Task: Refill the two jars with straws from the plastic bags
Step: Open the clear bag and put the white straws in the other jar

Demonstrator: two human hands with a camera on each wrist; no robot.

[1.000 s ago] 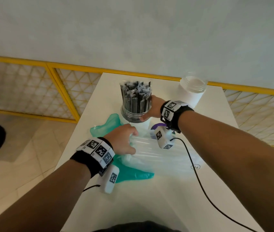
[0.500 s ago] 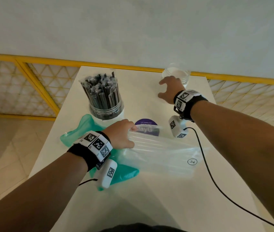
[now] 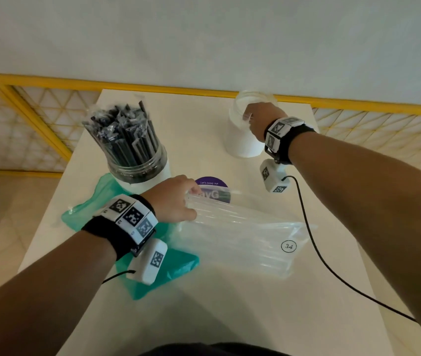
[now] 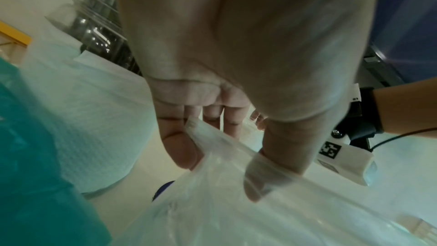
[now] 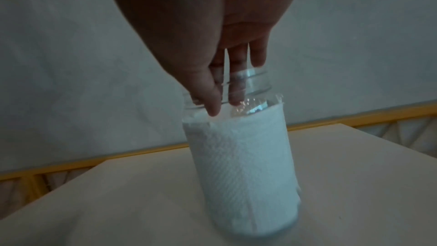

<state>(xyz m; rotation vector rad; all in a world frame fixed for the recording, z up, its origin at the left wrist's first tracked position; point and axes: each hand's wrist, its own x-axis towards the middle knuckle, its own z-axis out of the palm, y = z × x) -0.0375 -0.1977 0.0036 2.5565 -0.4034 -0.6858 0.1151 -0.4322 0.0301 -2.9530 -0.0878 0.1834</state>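
Note:
A jar full of black wrapped straws stands at the table's left. An empty jar wrapped in white paper stands at the back right. My right hand grips its clear rim, fingers inside the mouth and thumb outside. A clear plastic bag of clear straws lies flat across the middle. My left hand pinches the bag's left end between thumb and fingers. An empty teal bag lies under my left wrist.
A round purple sticker sits on the white table, partly under the clear bag. A black cable runs from my right wrist across the table's right side. A yellow mesh railing borders the table behind and to the left.
My right hand left the black-straw jar, reached to the back right and took hold of the empty jar's rim. My left hand stayed on the clear bag's end.

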